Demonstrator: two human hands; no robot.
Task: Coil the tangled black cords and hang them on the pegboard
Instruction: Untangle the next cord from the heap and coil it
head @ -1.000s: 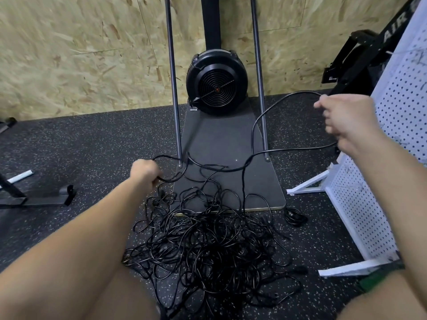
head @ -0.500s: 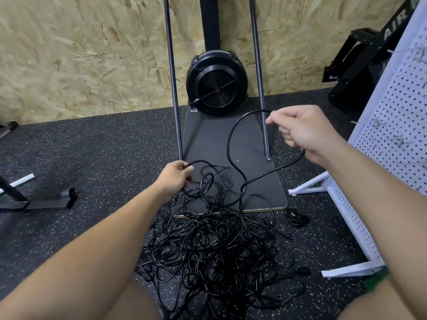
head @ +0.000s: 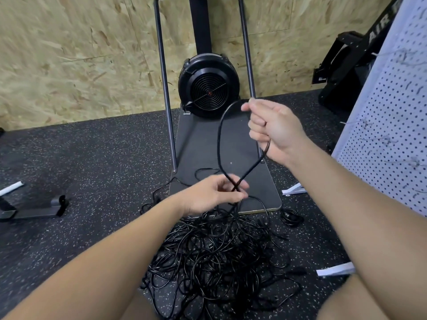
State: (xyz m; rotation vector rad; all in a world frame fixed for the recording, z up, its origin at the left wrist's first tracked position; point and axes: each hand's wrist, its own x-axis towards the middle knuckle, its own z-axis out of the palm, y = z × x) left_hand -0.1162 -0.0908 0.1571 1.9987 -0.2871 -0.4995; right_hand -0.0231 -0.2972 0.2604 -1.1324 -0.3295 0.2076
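My right hand (head: 275,129) has swung inward, closing the black cord (head: 219,139) into a loop. My left hand (head: 215,195) pinches its crossing above the tangled pile (head: 219,255); right fingers grip the top.

The tangled cords (head: 217,255) are covering the floor (head: 92,162) in the middle, near its front edge. The pegboard (head: 392,125) is standing close at the right edge, while the fan machine (head: 208,86) with its two poles (head: 165,88) is blocking the back. Bare floor is lying open at the left, up to a metal foot (head: 34,210).
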